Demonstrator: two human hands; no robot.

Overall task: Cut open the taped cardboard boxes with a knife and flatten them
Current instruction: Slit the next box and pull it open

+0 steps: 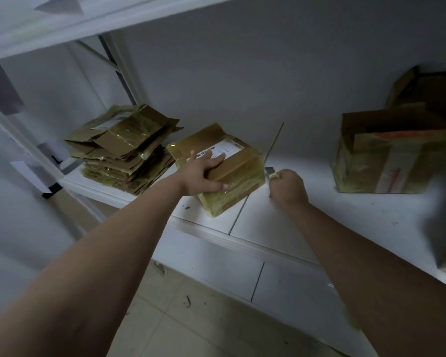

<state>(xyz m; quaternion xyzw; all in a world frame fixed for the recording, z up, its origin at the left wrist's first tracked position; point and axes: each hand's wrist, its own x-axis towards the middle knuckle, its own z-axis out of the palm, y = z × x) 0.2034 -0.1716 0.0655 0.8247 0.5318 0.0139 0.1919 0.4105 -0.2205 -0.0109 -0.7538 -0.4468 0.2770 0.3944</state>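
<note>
Now left hand (204, 171) grips taped box (232, 176) | right hand (289, 185) clutches knife (270, 171) beside it

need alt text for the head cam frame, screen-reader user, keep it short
A person's left hand grips a taped cardboard box on a white shelf while the right hand holds a knife at its right side. A stack of flattened boxes lies to the left; another taped box stands at right.
</note>
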